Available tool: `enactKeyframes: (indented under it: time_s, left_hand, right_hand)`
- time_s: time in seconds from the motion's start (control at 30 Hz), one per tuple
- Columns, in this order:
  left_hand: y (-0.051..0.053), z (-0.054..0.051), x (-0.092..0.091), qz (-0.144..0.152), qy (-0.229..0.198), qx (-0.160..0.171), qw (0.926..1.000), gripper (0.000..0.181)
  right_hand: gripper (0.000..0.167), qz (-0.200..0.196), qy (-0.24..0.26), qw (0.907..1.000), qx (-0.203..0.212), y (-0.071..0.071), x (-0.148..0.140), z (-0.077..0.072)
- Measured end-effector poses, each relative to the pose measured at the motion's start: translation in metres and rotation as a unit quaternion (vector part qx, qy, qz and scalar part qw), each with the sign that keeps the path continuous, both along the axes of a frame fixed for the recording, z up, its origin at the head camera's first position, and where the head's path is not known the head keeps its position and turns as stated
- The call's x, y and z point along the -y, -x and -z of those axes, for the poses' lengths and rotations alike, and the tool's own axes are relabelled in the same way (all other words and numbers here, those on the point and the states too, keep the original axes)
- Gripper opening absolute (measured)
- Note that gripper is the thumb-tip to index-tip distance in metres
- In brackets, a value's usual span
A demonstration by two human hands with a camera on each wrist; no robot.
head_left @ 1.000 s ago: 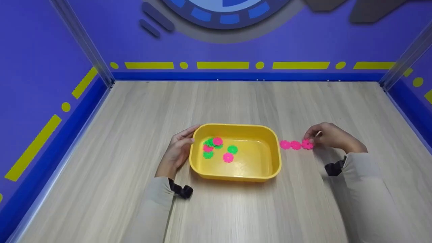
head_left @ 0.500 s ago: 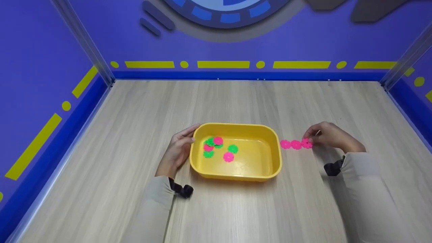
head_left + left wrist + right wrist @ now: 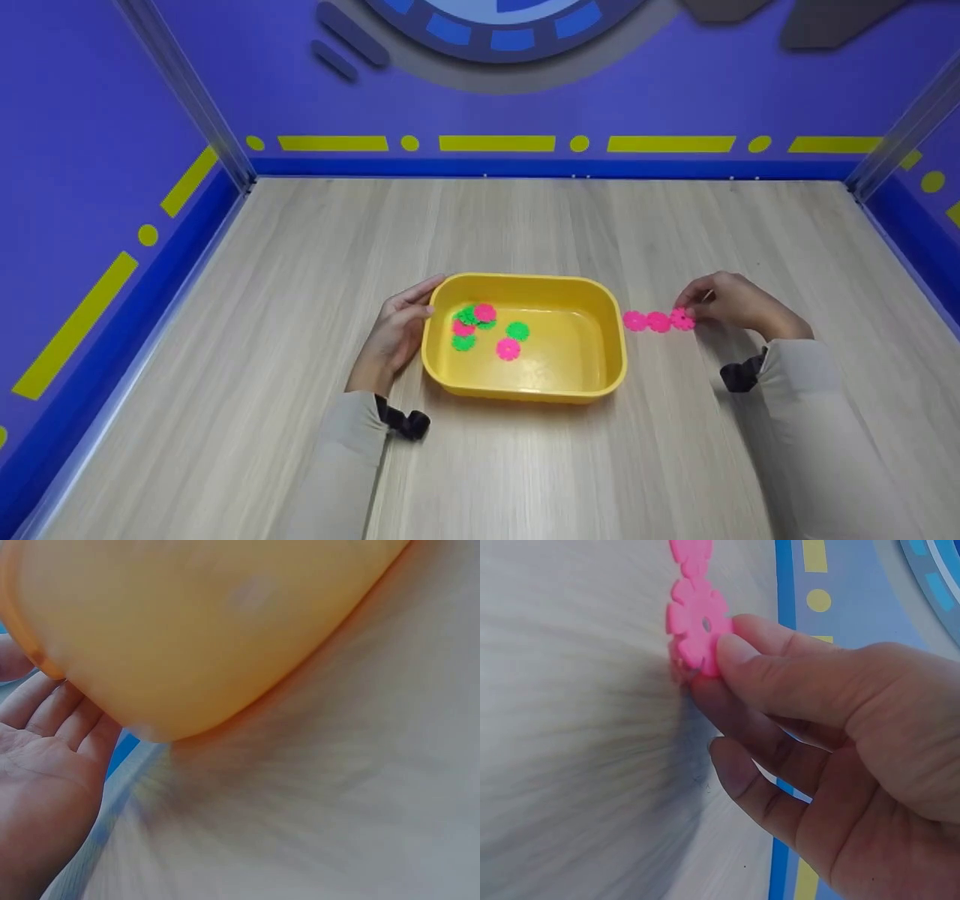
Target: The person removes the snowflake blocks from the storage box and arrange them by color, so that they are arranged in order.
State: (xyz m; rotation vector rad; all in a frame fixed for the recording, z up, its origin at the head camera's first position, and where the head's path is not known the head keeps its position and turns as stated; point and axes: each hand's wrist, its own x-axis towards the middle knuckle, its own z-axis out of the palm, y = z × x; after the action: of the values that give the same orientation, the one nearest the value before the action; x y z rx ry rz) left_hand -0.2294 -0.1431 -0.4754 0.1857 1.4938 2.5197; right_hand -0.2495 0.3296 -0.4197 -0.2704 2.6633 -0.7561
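A yellow plastic basin [image 3: 525, 390] stands on the table, with pink and green notched building discs inside, mostly toward its left end. My left hand [image 3: 395, 330] holds the basin's left side, the thumb at the rim and the fingers along the outer wall; in the left wrist view the basin's wall [image 3: 202, 637] hides the fingertips. To the basin's right, a row of three pink discs [image 3: 658, 322] joins edge to edge. My right hand [image 3: 739, 304] pinches the rightmost disc [image 3: 705, 626] between thumb and fingers, with the other fingers loosely curled below.
The wood-grain table [image 3: 570, 472] runs back to a blue-purple wall [image 3: 495, 116] with yellow dashes. Side walls stand at left and right. A black wrist camera [image 3: 409, 425] sits on the left wrist, another camera [image 3: 741, 375] on the right.
The pinched disc at the right end has shifted very slightly left, closer to its neighbour. The basin, its discs and my left hand stay where they were.
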Motion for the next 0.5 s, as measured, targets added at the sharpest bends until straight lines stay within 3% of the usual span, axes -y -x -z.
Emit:
enactKeyframes:
  time_s: [0.5]
  left_hand:
    - [-0.0006,-0.0016,0.0002,-0.001,0.002,-0.001,1.0,0.059]
  right_hand:
    - [0.019,0.006,-0.013,0.9999,0.007,0.0008,0.0005,-0.0004]
